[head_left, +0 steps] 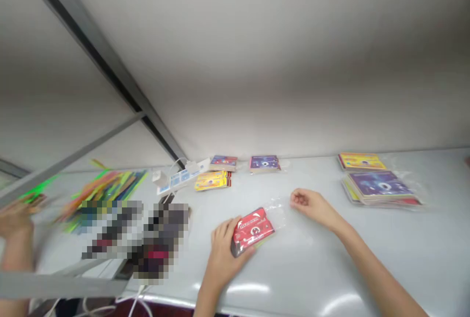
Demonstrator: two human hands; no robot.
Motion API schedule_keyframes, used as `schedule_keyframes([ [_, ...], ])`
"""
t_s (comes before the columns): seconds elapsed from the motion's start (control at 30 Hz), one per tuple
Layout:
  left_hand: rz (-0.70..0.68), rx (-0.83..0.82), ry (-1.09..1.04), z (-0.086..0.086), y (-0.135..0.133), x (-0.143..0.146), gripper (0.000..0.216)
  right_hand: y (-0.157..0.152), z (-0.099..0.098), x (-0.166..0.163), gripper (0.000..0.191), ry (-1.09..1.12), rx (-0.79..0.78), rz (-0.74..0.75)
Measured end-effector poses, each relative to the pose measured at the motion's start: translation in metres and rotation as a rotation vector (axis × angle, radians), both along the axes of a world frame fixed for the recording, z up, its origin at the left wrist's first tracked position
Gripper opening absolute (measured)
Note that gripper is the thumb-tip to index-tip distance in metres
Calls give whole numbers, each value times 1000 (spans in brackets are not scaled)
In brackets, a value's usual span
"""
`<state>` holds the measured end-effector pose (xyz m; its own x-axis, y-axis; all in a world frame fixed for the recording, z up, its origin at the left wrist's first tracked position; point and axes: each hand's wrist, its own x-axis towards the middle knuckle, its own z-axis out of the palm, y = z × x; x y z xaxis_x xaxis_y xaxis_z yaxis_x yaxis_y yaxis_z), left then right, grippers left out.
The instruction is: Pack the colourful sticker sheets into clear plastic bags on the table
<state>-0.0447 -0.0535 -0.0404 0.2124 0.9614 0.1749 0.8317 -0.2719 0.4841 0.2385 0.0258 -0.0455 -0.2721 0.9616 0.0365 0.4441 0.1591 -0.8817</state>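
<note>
My left hand (225, 248) is wrapped around one end of a pack of cards (254, 231). The pack has a red top with white print and sits in a clear plastic bag (277, 212), whose loose end points toward my right hand. My right hand (307, 203) is just beyond that loose end, above the table, with its fingers curled together. Whether anything small is pinched in them cannot be made out.
Bagged purple cards (382, 184) and yellow cards (362, 161) lie at right. Along the wall are more card stacks (264, 162) and a power strip (183, 176). Left of a metal frame (73, 158), another person's hand (16, 216) is near colourful strips (110, 190).
</note>
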Motion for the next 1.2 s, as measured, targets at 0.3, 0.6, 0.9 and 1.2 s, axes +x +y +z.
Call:
schedule_keyframes([
  [0.3,1,18,-9,-1,-1,0,64,-9,3,-20,21,273,-135,184],
  [0.6,5,-15,-31,-3,-2,-1,66,-6,-4,12,20,-139,-195,244],
  [0.9,76,-16,-86,-6,-2,-2,64,-14,-10,4,19,-292,-95,259],
  [1.2,53,-20,-63,-6,-1,-3,64,-2,-13,7,13,-286,15,32],
])
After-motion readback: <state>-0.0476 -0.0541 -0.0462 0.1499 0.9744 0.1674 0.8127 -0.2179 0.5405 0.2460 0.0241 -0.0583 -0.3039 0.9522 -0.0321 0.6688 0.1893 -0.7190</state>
